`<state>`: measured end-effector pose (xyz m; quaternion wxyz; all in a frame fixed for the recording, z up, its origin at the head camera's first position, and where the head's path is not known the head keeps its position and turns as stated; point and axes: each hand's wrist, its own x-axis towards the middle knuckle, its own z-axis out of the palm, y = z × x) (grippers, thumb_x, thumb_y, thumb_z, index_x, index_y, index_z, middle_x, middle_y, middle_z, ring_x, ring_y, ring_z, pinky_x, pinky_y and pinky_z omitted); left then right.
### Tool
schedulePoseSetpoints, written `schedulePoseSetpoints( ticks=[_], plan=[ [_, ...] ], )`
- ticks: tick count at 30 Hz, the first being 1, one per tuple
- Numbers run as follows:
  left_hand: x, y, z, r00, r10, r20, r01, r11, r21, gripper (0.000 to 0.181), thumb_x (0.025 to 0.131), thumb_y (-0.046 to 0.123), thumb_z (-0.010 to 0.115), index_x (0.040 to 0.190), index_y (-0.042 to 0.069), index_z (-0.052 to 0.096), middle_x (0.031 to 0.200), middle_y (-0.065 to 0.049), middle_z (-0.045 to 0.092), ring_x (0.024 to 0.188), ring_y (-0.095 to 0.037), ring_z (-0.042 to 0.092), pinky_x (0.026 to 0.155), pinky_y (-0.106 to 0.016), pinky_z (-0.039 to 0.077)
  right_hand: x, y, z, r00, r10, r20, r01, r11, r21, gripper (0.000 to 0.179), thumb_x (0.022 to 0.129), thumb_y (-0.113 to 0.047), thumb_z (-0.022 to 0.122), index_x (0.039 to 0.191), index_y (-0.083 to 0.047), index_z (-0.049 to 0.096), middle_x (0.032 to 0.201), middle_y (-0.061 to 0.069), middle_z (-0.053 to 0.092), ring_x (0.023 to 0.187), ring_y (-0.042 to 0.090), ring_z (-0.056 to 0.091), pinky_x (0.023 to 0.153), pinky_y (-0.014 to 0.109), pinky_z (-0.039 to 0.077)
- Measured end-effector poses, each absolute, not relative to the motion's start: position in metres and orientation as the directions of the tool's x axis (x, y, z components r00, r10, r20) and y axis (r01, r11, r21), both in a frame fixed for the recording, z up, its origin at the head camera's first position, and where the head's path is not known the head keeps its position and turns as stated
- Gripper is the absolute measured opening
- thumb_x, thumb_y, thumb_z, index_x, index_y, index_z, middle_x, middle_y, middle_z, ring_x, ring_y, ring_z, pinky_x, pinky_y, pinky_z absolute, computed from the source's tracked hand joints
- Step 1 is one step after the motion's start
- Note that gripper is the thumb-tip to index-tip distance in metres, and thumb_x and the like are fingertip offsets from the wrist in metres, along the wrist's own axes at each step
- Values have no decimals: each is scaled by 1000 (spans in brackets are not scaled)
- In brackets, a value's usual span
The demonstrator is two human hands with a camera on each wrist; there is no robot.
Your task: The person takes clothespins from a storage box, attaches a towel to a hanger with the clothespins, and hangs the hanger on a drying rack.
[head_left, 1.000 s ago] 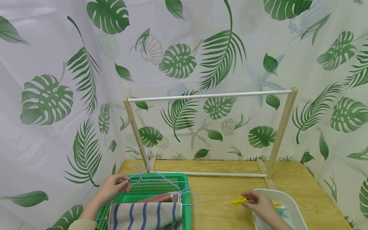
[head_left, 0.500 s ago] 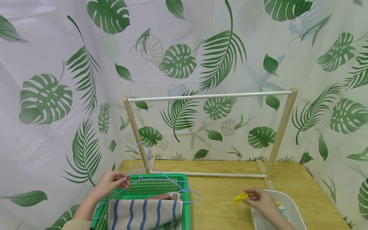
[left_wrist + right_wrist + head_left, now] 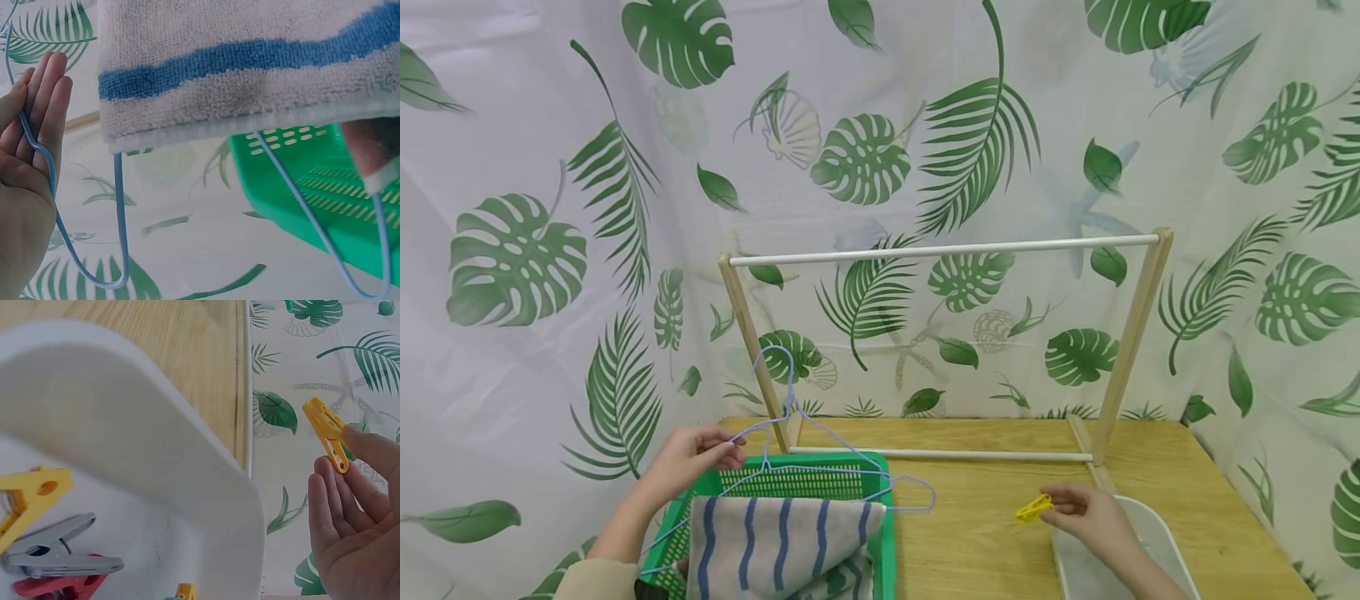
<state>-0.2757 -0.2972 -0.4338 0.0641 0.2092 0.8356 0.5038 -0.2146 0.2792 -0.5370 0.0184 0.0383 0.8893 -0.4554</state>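
Observation:
My left hand (image 3: pixel 696 457) pinches a blue wire clothes hanger (image 3: pixel 55 206) by its shoulder, at the far left of the green basket. A pale towel with wavy blue stripes (image 3: pixel 778 542) hangs over this hanger, above the basket. Behind it a second blue hanger (image 3: pixel 766 460) shows, its hook lower. In the left wrist view a brownish-pink cloth (image 3: pixel 372 150) hangs on another hanger's loop over the basket. My right hand (image 3: pixel 1093 525) pinches a yellow clothespin (image 3: pixel 325 428) between thumb and fingers, to the left of the white bin.
The green perforated basket (image 3: pixel 887 550) stands at the front left of the wooden table (image 3: pixel 970 533). Behind stands a drying rack with a white top bar (image 3: pixel 947 248). At the right, the white bin (image 3: pixel 1165 533) holds several clothespins, among them a grey one (image 3: pixel 62 550).
The left hand has risen, lifting the hanger and the striped towel, which now covers the brownish-pink cloth in the head view. The right hand has shifted slightly right with the yellow clothespin.

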Motion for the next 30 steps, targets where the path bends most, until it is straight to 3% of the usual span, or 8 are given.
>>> schedulePoseSetpoints(
  ticks=[4, 13, 20, 24, 30],
  plan=[
    [-275, -293, -424, -900, 417, 132, 310, 396, 864, 23, 107, -5, 55, 120, -22, 64, 104, -34, 76, 86, -4, 78, 81, -26, 67, -216, 281, -532, -996, 55, -64, 83, 574, -815, 43, 91, -12, 84, 128, 6, 72, 115, 21, 78, 95, 20, 76, 78, 27, 65],
    [-273, -281, -402, -878, 433, 205, 399, 424, 813, 21, 106, -5, 58, 120, -18, 68, 102, -33, 76, 89, -18, 81, 81, -25, 67, -215, 286, -522, -997, 63, -47, 75, 571, -817, 43, 93, -16, 84, 130, 4, 72, 119, 20, 77, 92, 8, 72, 76, 21, 63],
    [-277, -274, -391, -868, 424, 258, 450, 450, 771, 20, 106, -5, 59, 119, -15, 70, 100, -27, 79, 87, -6, 79, 80, -21, 65, -213, 288, -510, -995, 76, -70, 101, 582, -807, 46, 97, -26, 81, 133, 2, 71, 120, 19, 77, 95, 11, 72, 72, 23, 61],
    [-277, -272, -382, -863, 413, 289, 472, 457, 754, 19, 105, -6, 59, 117, -15, 70, 99, -26, 79, 86, -6, 79, 79, -20, 65, -213, 287, -500, -993, 80, -84, 114, 568, -815, 49, 98, -30, 80, 135, 0, 70, 124, 19, 76, 97, 12, 72, 74, 26, 62],
    [-278, -271, -367, -858, 410, 309, 491, 477, 729, 18, 105, -6, 60, 117, -13, 71, 99, -25, 79, 86, -7, 79, 80, -21, 65, -212, 283, -487, -993, 80, -85, 114, 530, -840, 51, 99, -29, 78, 139, 0, 68, 126, 17, 76, 95, 5, 69, 76, 22, 61]
  ],
)
